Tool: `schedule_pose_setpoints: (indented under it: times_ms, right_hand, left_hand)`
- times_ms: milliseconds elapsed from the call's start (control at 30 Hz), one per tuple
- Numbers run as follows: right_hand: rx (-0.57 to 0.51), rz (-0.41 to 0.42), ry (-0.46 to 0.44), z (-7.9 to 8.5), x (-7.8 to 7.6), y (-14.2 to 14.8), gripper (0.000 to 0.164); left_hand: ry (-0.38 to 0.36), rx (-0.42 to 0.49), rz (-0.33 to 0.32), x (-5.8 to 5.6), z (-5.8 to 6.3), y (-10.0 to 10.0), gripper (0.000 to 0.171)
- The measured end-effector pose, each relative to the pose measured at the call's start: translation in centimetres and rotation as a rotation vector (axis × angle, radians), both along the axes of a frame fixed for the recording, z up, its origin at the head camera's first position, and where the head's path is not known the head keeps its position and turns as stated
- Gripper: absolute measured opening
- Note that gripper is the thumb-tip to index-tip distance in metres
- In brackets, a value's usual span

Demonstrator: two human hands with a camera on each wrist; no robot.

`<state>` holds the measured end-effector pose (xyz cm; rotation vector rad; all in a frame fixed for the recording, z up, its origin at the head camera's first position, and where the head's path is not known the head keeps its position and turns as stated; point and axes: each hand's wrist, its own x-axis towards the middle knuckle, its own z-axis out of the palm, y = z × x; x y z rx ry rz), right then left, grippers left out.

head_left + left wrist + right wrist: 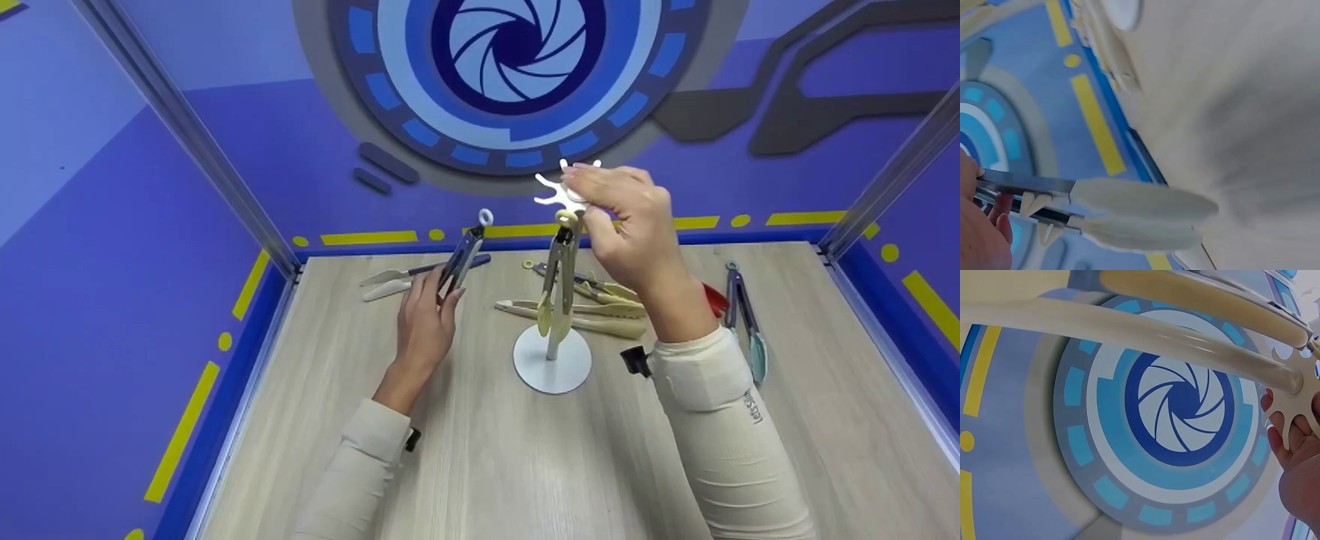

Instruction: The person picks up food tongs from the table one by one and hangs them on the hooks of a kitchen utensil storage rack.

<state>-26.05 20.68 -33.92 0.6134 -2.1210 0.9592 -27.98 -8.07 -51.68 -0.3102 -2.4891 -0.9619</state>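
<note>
A white utensil stand has a round base (551, 375), a pole (1185, 343) and a star-shaped hook top (555, 196). My right hand (634, 217) grips the hook top, its fingers around the hooks in the right wrist view. From a hook by that hand hang cream-tipped tongs (559, 277), with their loop up. To the left of the stand, my left hand (427, 322) holds dark-handled tongs (465, 251) with the ring end up. In the left wrist view their pale grey tips (1145, 202) point down toward the table.
Tongs with pale tips (390, 281) lie at the back left. Behind the stand lie more cream tongs (600, 326). At the right are teal-tipped tongs (757, 356) and a red utensil head (716, 298), partly hidden by the right arm. Blue panels (225, 187) surround the wooden table (480, 465).
</note>
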Motion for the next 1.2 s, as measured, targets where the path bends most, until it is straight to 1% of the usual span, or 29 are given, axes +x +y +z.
schedule_pose_setpoints:
  times_ms: [67, 233, 400, 600, 733, 833, 967, 1067, 1200]
  right_hand:
    - [0.003, -0.001, -0.002, 0.0, 0.0, 0.0, 0.048]
    - [0.003, -0.003, -0.004, 0.0, 0.0, 0.1, 0.047]
    - [0.01, -0.009, -0.013, 0.0, 0.1, 0.1, 0.047]
    - [-0.009, -0.004, 0.011, 0.1, 0.1, 0.0, 0.047]
    - [-0.01, -0.002, 0.022, 0.1, 0.1, -0.1, 0.046]
    - [-0.002, -0.005, 0.008, 0.0, 0.0, -0.1, 0.046]
    - [0.009, -0.005, -0.012, 0.0, 0.1, -0.2, 0.047]
    - [0.006, -0.006, -0.008, 0.0, 0.1, -0.2, 0.047]
    - [-0.002, -0.011, 0.014, 0.0, 0.1, -0.1, 0.046]
  left_hand:
    - [0.023, 0.037, -0.028, 0.3, 0.3, 0.3, 0.047]
    - [0.051, 0.122, -0.065, 0.8, 0.9, 0.6, 0.046]
    - [0.04, 0.2, -0.113, 1.4, 1.9, 1.1, 0.045]
    - [0.042, 0.294, -0.209, 2.0, 3.3, 2.0, 0.046]
    - [0.046, 0.29, -0.232, 2.4, 4.0, 2.5, 0.047]
    - [0.04, 0.27, -0.231, 2.7, 4.5, 2.9, 0.049]
    - [0.027, 0.265, -0.244, 3.1, 5.1, 3.3, 0.051]
    - [0.024, 0.271, -0.265, 3.3, 5.4, 3.7, 0.052]
    - [0.037, 0.271, -0.291, 3.5, 5.5, 4.0, 0.051]
